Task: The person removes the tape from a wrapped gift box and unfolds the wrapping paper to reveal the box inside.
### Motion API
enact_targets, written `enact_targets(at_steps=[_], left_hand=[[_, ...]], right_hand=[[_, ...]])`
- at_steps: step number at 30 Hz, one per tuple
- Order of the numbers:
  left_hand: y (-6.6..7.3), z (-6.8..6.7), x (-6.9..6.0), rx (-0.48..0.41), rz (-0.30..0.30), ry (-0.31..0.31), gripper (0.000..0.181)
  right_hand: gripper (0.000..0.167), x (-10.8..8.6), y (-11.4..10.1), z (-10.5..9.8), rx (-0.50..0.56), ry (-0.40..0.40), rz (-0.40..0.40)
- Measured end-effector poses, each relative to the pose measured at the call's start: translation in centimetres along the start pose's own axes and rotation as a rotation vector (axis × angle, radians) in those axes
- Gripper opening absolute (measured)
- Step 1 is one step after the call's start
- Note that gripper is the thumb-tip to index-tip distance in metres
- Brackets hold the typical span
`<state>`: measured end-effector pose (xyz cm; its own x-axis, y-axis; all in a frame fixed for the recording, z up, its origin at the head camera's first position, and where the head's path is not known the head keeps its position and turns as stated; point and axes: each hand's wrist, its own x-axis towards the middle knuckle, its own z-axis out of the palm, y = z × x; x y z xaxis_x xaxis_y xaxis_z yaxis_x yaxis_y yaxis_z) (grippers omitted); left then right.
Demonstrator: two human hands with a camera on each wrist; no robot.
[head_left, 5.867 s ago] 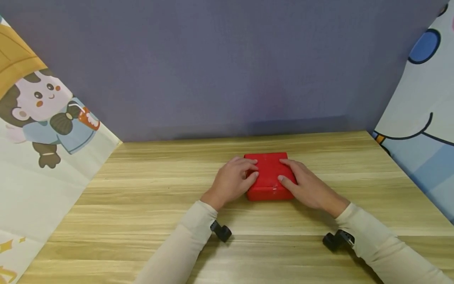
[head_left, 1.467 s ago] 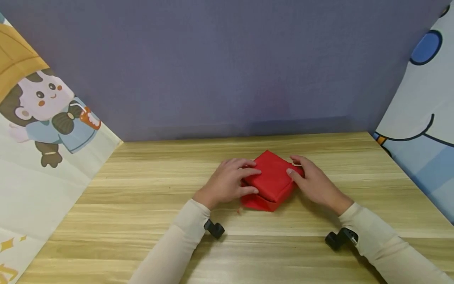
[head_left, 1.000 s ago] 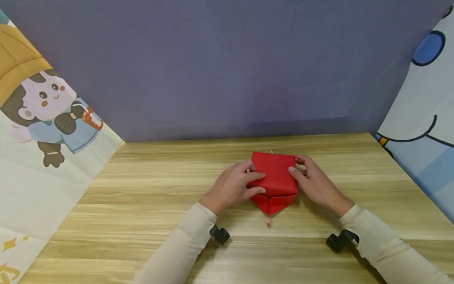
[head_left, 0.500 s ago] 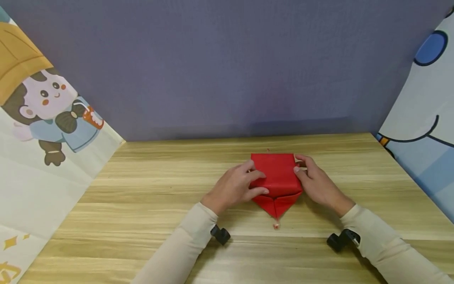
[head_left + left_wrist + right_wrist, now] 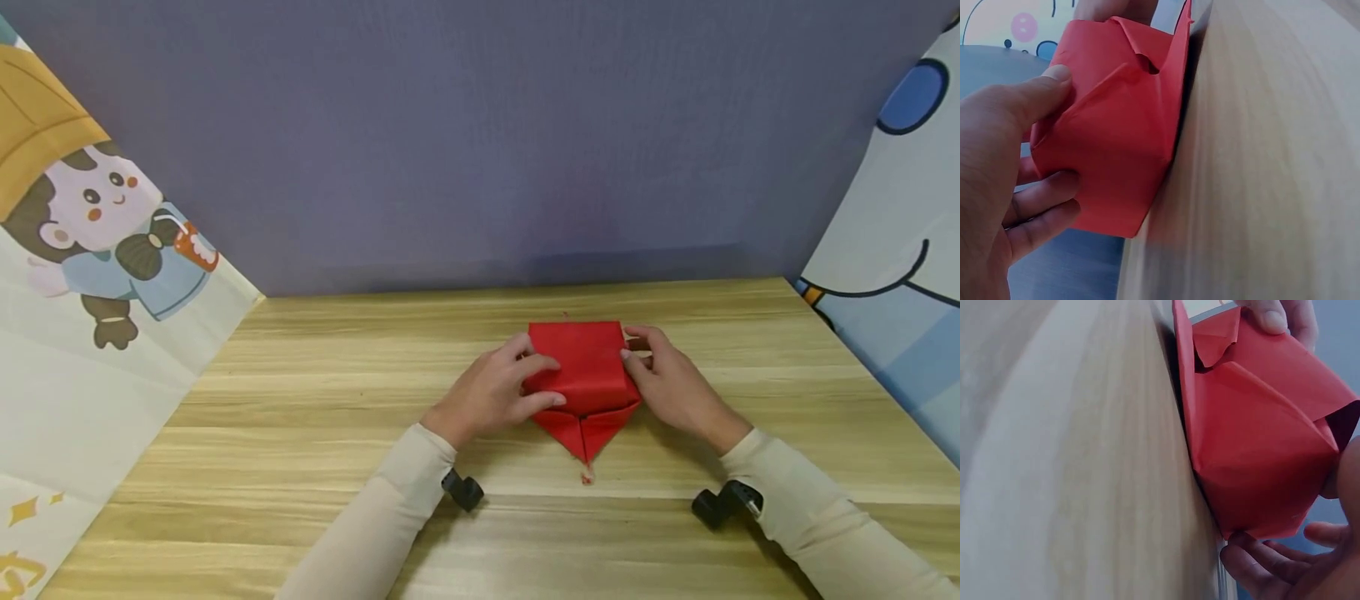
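Observation:
A red paper-wrapped box (image 5: 581, 362) rests on the wooden table. Its near end has a triangular paper flap (image 5: 583, 433) standing out toward me, with a small bit of what looks like tape (image 5: 587, 477) at the tip. On the left side my left hand (image 5: 491, 392) holds the box, its thumb and fingers spread over the edge; the left wrist view shows the thumb (image 5: 1054, 78) against one face and fingertips on another. My right hand (image 5: 675, 387) holds the right side, thumb on the edge. Folded paper with a small gap (image 5: 1213, 350) shows in the right wrist view.
Bare wooden tabletop (image 5: 322, 467) surrounds the box. A grey-purple panel (image 5: 480, 150) rises behind it, with cartoon-printed sheets at left (image 5: 150, 367) and right (image 5: 892, 208). Each sleeve carries a small black wrist camera.
Earlier the box had a flat near side; it has since been turned, and a pointed flap now faces me. Over the last half second the hands and box have barely moved.

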<state>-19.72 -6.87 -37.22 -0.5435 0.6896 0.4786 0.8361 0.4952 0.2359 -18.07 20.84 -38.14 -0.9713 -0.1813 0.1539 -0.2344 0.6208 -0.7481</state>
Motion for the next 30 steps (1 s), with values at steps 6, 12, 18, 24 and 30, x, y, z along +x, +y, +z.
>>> enact_targets(at_steps=[6, 12, 18, 24, 30], left_hand=[[0.0, 0.9, 0.0, -0.02, 0.021, 0.048, 0.033], [0.3, 1.3, 0.1, -0.031, 0.008, 0.071, 0.027], [0.3, 1.4, 0.3, 0.112, -0.011, 0.105, 0.025], [0.8, 1.6, 0.6, 0.182, -0.021, 0.08, 0.034], [1.7, 1.9, 1.0, 0.21, 0.004, 0.095, 0.04]], right_hand=[[0.053, 0.1, -0.2, -0.1, 0.033, -0.017, 0.056], [0.066, 0.2, -0.4, 0.0, 0.073, -0.065, 0.092], [0.073, 0.3, -0.3, 0.0, 0.068, -0.101, 0.092], [0.077, 0.3, -0.3, 0.0, 0.053, -0.115, 0.094], [0.082, 0.2, -0.3, 0.1, 0.022, -0.115, 0.088]])
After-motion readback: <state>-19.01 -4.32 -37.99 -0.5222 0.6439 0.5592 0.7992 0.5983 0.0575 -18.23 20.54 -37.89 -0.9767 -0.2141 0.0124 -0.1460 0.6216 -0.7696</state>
